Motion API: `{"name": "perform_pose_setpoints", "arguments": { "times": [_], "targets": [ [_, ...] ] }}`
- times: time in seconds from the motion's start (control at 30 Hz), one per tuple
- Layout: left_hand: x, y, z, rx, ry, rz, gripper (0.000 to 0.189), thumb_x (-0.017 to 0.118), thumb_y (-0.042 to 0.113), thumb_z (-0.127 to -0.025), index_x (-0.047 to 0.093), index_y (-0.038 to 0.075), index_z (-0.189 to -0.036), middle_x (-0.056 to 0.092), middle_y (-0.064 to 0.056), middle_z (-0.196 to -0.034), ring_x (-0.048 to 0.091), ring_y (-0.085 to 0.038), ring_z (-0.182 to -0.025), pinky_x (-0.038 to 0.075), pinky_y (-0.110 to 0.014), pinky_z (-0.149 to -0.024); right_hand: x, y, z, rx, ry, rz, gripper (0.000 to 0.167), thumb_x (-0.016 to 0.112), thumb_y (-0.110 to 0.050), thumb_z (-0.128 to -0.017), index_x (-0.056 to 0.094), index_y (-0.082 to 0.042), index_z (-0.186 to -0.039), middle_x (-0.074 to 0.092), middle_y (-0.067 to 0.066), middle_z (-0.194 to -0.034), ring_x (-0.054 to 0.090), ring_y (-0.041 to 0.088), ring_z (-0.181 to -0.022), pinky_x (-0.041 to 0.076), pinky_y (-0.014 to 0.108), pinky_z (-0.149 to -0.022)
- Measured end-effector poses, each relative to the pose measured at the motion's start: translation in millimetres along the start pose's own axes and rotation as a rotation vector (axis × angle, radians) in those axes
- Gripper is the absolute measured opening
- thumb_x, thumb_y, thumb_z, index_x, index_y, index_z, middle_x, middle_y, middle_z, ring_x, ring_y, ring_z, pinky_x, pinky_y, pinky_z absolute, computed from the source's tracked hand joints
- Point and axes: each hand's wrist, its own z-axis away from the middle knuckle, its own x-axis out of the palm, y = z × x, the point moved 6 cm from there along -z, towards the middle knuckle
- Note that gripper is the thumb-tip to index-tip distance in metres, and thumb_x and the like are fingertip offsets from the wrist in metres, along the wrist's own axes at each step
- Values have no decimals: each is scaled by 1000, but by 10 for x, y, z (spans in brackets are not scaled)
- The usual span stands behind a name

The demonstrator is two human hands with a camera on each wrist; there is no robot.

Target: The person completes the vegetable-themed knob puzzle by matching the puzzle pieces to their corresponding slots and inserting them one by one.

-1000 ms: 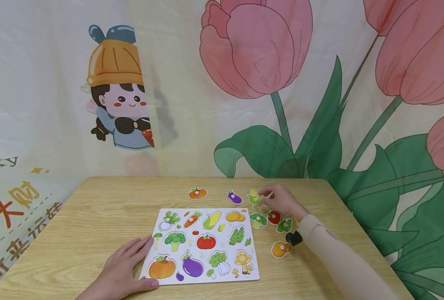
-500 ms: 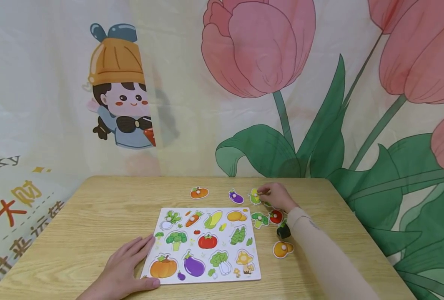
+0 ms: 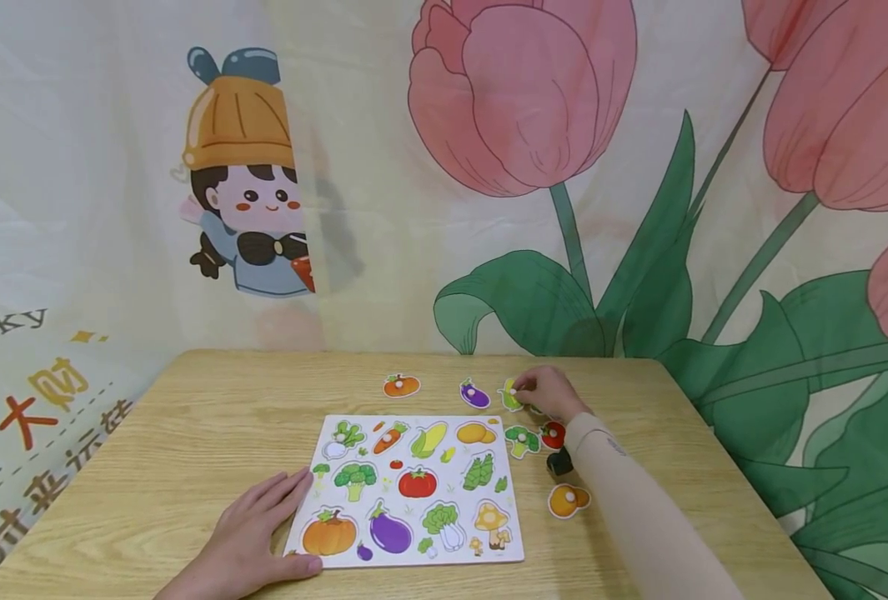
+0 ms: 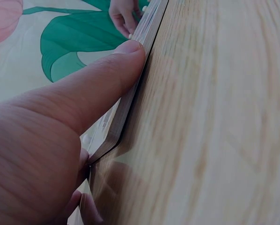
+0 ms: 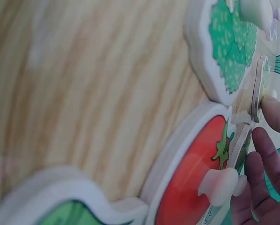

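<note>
My right hand (image 3: 552,393) pinches the white knob of the yellow corn puzzle piece (image 3: 509,397) near the table's back. The piece seems to lie on the table. Another green piece is mostly hidden under this hand. In the right wrist view, the thumb and fingers (image 5: 276,115) meet the corn piece at the right edge. My left hand (image 3: 252,529) rests against the white vegetable puzzle board (image 3: 444,492) at its front left corner, fingers along the left side. In the left wrist view, the straight thumb (image 4: 102,77) presses the board's front edge.
Pumpkin (image 3: 402,386) and eggplant (image 3: 474,393) pieces lie behind the board. Broccoli (image 3: 522,441), tomato (image 3: 553,434) and potato (image 3: 566,501) pieces lie to its right. Radish (image 3: 345,438) and carrot (image 3: 392,437) pieces with knobs sit in the board. A printed cloth hangs behind the table.
My right hand has moved left onto the corn piece and now pinches its knob. The left hand stays at the board. The head view has shifted slightly.
</note>
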Motion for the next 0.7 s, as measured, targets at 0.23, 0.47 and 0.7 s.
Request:
{"name": "perform_pose_setpoints", "arguments": {
  "times": [0.23,0.47,0.7],
  "targets": [
    [14,-17,-4,2,1,10,116,81,76,-75,44,10,-163,42,-13,-168,32,-46,-151,25,-74,-112,19,-15,-6,23,12,17,13,79,-16,-98,81,-15,-111,73,3,-105,63,21,-93,58,37,-88],
    [34,-30,-9,5,3,-4,116,81,76,-75,44,10,-163,43,-13,-167,33,-46,-151,27,-75,-111,24,-11,-12,-6,26,45,11,79,-18,-98,82,-16,-108,73,0,-102,62,21,-93,58,39,-91],
    [29,-22,-14,4,8,-7,116,81,77,-75,45,10,-162,44,-12,-167,34,-46,-150,28,-75,-111,-25,-111,68,-52,45,59,9,79,-18,-98,83,-14,-106,74,1,-102,62,20,-91,59,38,-90]
  ]
}}
